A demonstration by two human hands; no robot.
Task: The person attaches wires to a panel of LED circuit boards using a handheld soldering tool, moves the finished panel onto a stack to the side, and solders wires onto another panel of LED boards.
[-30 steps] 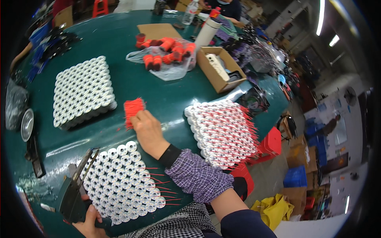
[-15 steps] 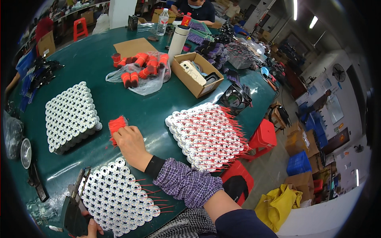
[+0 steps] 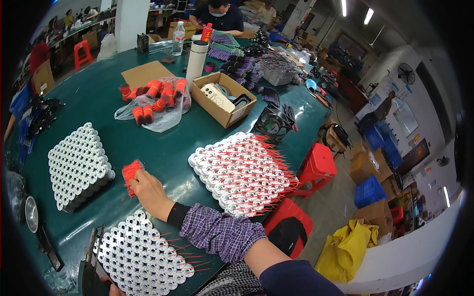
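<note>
Red wire bundle (image 3: 130,173), bristly, gripped by right hand (image 3: 150,194).

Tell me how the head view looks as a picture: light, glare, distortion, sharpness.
Head view: fisheye, black corners, the green table edge bowing toward the rim; ceiling strip lights burn out bright at the top right; soft sheen on the tabletop, faint shadows; the right hand on the red bundle is fairly sharp; the left hand is cut off at the bottom edge.

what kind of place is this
Most likely a small assembly workshop or factory floor. A long green worktable holds blocks of silver cylindrical cells, the right hand grips a bundle of red wires, and cardboard boxes lie about.
</note>
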